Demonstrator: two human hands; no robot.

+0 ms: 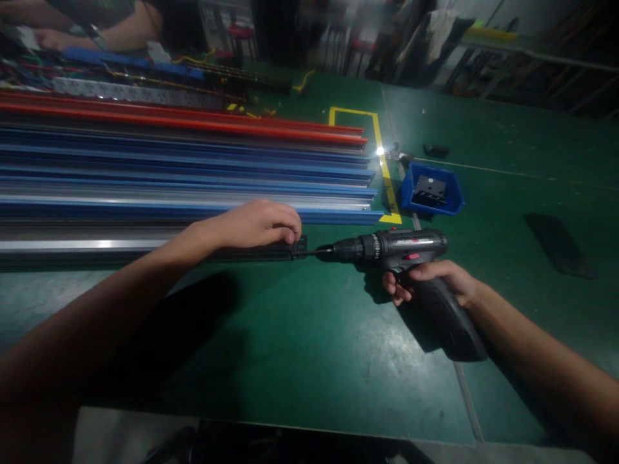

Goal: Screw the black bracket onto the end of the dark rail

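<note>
My right hand [425,282] is wrapped round the grip of a black cordless drill [411,245]. Its long thin bit [316,251] points left and meets a small black end piece [300,246] at the end of a dark metal profile [232,253]. My left hand [264,224] lies over that same profile end, fingers curled down at the end piece. Whether those fingertips pinch the end piece or only press on it is hidden from me. The profile lies flat on the green tabletop [309,335], nearest me of the row.
Blue profiles [193,174] and a red profile [193,119] lie parallel behind. A blue bin [432,188] holding black plates stands beyond the drill. A dark flat object [560,245] lies at right. Across the table are another person's arm [126,29] and wiring [29,74].
</note>
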